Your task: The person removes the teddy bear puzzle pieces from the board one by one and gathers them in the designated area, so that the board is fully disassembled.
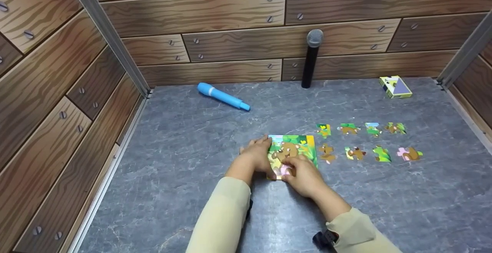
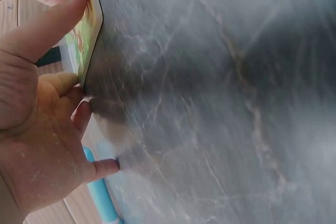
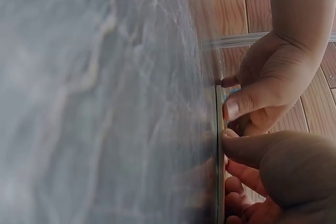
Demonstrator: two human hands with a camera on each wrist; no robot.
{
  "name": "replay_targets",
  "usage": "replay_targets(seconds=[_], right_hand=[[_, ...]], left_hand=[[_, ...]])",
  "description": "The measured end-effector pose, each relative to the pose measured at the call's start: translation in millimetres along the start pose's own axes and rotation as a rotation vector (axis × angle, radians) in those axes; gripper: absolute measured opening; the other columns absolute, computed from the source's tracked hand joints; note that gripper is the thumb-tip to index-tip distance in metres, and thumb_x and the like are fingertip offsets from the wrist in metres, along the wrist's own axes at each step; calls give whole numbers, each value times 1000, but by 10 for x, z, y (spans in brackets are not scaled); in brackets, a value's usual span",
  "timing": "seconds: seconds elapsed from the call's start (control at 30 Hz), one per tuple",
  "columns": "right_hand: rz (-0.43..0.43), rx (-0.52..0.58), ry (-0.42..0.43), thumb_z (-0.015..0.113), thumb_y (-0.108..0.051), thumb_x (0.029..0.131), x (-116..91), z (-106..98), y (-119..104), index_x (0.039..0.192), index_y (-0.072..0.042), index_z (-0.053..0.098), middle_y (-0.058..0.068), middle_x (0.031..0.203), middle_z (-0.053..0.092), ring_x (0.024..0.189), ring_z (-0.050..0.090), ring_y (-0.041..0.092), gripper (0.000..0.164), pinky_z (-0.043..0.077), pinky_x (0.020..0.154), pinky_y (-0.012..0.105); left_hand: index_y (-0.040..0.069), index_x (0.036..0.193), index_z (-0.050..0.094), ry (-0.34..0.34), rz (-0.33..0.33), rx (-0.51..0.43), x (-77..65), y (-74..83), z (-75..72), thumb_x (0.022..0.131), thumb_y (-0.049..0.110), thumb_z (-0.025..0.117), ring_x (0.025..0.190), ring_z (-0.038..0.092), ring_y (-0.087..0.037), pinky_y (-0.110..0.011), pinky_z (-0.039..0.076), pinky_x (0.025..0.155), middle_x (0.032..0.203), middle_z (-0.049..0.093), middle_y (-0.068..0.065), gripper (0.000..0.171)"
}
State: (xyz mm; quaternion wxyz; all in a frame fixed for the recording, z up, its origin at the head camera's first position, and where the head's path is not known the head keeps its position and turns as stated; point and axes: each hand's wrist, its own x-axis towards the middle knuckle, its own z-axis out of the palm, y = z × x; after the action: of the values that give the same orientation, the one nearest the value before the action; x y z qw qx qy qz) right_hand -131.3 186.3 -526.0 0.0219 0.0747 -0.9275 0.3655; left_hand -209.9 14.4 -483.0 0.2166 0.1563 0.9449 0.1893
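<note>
A square jigsaw puzzle (image 1: 293, 139) with a brown bear picture lies flat on the table. My left hand (image 1: 255, 157) spans its left side, fingers at the far left corner and thumb over the near left one. In the left wrist view, that thumb (image 2: 58, 22) is laid across the puzzle's surface, and the little finger touches the table. Over the puzzle's near right part, my right hand (image 1: 305, 174) has its thumb and forefinger bent about a pink puzzle piece (image 1: 285, 169). The right wrist view shows its thumb (image 3: 247, 148) at the puzzle's edge, with the other fingers curled.
Several loose puzzle pieces (image 1: 381, 154) lie in two rows to the puzzle's right. Behind are a blue microphone-shaped stick (image 1: 225, 97), an upright black microphone (image 1: 309, 64) and a small yellow box (image 1: 396, 87). Wood-patterned walls (image 1: 230, 18) bound the grey table (image 1: 173, 149).
</note>
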Motion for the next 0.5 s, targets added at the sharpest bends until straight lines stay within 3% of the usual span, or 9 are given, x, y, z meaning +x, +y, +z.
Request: replay_targets(seconds=[0.27,0.5], right_hand=[[10,4,-1,86,-5,83,-9,-4,-13,121,-1,75,11,111,65,102,61,29,40,49,93,49],[12,3,-4,86,-5,83,-9,0,-8,122,-1,75,12,113,65,105,61,30,41,50,95,50]], left_hand=[[17,167,35,-11,19,9,-27,-14,-14,65,25,102,160,22,-28,-66,19,123,176,23,-2,123],[17,166,38,36,61,-8,-78,-105,35,68,33,103,159,24,-30,-66,17,124,175,25,-1,119]])
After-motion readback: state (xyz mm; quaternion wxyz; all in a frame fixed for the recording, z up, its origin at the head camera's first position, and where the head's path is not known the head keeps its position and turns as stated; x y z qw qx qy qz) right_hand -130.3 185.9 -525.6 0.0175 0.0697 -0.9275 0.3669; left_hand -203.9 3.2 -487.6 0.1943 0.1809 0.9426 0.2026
